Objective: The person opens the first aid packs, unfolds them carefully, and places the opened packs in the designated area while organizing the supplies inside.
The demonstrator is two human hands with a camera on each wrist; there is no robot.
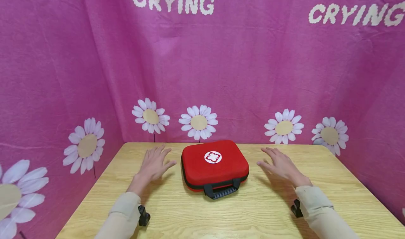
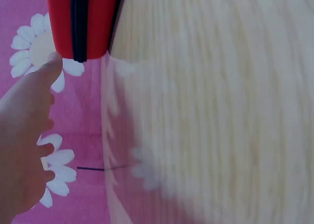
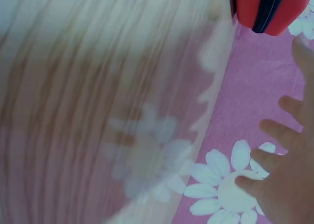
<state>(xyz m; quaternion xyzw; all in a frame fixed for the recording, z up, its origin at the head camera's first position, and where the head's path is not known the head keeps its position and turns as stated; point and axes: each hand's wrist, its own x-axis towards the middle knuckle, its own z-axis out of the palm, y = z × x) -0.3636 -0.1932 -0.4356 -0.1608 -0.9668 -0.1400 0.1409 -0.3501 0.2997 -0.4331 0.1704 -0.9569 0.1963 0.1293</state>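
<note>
A red first-aid case (image 1: 202,172) lies closed on the wooden table, a white round emblem on its lid. Its black carry handle (image 1: 223,192) points toward me. To the left of the case my left hand (image 1: 154,165) hovers with fingers spread and nothing in it. My right hand (image 1: 281,165) is held the same way on the other side, fingers extended toward the case and apart from it. Both wrist views show the end of the case (image 2: 98,28) with its dark zipper band, beyond the thumb.
The wooden table (image 1: 253,214) carries the case near its back middle. Behind and at both sides hangs a pink cloth (image 1: 240,73) printed with daisies and white lettering. Each wrist wears a small black camera mount (image 1: 143,216).
</note>
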